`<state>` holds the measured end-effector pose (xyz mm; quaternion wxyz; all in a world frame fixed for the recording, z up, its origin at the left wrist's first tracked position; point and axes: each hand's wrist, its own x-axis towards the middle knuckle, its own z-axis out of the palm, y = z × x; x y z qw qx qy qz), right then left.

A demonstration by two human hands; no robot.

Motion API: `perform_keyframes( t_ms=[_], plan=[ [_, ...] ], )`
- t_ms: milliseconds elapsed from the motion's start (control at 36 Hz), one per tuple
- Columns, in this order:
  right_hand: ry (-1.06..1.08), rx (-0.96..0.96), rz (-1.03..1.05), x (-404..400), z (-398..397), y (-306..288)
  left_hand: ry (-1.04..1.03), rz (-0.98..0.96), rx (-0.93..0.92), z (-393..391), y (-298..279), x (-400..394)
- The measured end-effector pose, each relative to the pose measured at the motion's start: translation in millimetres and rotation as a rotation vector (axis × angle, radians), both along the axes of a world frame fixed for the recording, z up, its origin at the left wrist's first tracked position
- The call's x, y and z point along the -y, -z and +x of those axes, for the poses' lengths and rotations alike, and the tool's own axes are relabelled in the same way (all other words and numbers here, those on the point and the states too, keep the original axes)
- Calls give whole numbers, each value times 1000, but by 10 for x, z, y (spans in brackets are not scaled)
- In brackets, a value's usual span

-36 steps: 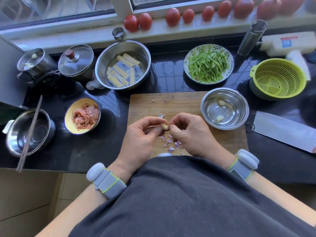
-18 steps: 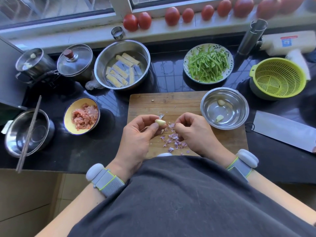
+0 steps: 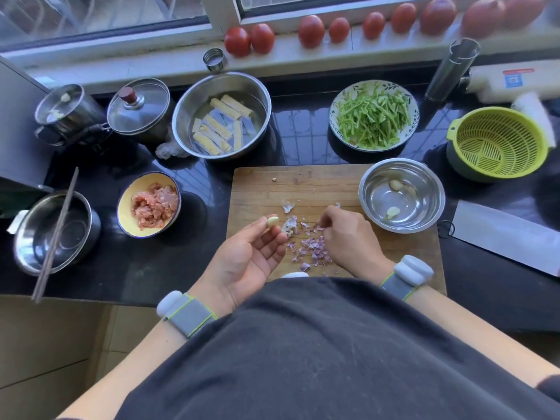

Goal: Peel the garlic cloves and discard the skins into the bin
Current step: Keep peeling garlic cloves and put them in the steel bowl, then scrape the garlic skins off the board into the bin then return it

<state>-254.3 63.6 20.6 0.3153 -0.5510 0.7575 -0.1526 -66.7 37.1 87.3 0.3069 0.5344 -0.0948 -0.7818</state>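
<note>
Garlic clove point(image 3: 271, 221), bare and pale, sits pinched between thumb and fingertips of the left hand point(image 3: 248, 259), at about ten o'clock from the heap of purple skins point(image 3: 309, 248). The right hand point(image 3: 348, 237) hangs over that heap with fingers curled down, seemingly plucking a scrap; what they hold I cannot tell. Two peeled cloves already lie in the steel bowl point(image 3: 424, 213) at two o'clock on the cutting board point(image 3: 303, 183). So peeling looks nearly finished, while the skins remain to be gathered and thrown out. No bin is visible. A cleaver point(image 3: 509, 237) lies at three o'clock, a bowl of minced meat point(image 3: 148, 204) at nine.
</note>
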Motion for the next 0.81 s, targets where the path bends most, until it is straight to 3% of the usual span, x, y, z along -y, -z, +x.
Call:
perform_keyframes(
  t_ms=[83,194,250,389,500,667,722,806],
  plan=[
    [28,112,-56,48,9,-106,19,34,50,-12,36,2],
    [-74,400,-103,80,131,-363,65,-3,165,-40,96,-13],
    [-98,483,-110,82,210,-458,119,-76,205,-99,92,15],
    [148,720,-25,106,142,-559,281,-235,284,-320,56,118],
    [113,752,-5,31,-71,-618,394,-378,355,-569,81,151],
    [324,582,-78,-97,-457,-530,709,-593,499,-848,158,198],
    [407,398,-95,-76,-721,-410,756,-621,589,-863,227,251],
    [416,116,-77,-80,-1145,-233,660,-533,629,-780,352,315]
  ],
)
